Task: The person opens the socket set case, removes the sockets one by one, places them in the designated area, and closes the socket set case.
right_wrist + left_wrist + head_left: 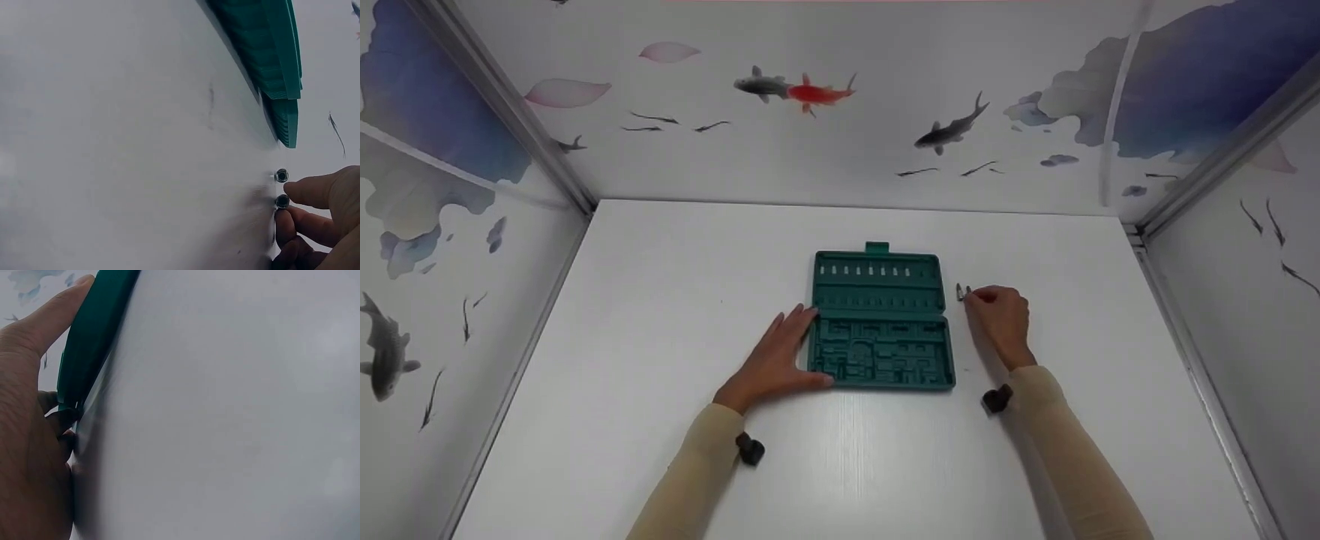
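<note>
An unfolded green tool case (880,311) lies flat on the table, its moulded recesses facing up. My left hand (776,360) rests at its left side, fingers stretched along the edge and thumb on the front left corner. The left wrist view shows the thumb against the green case wall (93,337). Right of the case, my right hand (1003,319) pinches a small metal socket (282,201) between thumb and index finger. A second metal socket (959,292) stands just left of those fingertips.
A row of small pale pieces (870,271) sits in the case's upper half. A latch tab (877,247) sticks out at the far edge. White panels printed with fish enclose the white table (675,300) at the back and both sides.
</note>
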A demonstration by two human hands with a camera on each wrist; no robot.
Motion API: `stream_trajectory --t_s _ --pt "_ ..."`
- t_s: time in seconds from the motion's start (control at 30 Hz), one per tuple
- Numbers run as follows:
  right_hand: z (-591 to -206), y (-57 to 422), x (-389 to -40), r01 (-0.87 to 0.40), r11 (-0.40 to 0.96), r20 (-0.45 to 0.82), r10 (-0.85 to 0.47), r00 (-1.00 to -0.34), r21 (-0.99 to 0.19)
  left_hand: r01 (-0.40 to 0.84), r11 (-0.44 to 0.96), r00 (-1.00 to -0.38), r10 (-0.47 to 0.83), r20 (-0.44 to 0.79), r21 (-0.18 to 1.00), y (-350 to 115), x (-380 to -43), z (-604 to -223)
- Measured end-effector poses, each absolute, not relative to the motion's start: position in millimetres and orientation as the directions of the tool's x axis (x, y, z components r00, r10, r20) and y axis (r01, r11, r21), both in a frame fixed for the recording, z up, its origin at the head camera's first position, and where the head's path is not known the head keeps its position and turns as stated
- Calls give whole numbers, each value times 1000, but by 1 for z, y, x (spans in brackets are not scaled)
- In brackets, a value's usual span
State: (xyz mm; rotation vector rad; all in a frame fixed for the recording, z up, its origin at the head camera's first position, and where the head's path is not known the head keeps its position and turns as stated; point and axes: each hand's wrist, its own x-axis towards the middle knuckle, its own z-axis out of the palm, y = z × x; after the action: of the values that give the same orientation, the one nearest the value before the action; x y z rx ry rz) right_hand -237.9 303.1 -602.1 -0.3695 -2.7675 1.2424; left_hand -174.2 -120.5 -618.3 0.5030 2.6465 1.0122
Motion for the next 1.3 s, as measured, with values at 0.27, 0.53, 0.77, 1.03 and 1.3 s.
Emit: stream_trajectory --t_s 0.27,0.53,0.77,1.03,1.3 --pt "-575 312 -244 128 604 87 313 -946 -787 236 687 -900 421 -112 687 -121 -176 -618" --pt "-570 287 -258 -77 613 146 63 -987 -787 264 684 -899 430 -83 680 -126 -182 -618" --pt "-578 262 -269 -141 630 112 -86 -990 -763 243 672 -902 422 -92 700 -122 -176 -620" --pt "-579 245 -285 -225 660 90 -231 -969 -717 212 661 -907 407 -106 720 -120 -173 -621" --pt "-584 236 -294 -243 718 77 -256 -964 -652 214 641 -910 405 -88 737 -122 -168 -622"
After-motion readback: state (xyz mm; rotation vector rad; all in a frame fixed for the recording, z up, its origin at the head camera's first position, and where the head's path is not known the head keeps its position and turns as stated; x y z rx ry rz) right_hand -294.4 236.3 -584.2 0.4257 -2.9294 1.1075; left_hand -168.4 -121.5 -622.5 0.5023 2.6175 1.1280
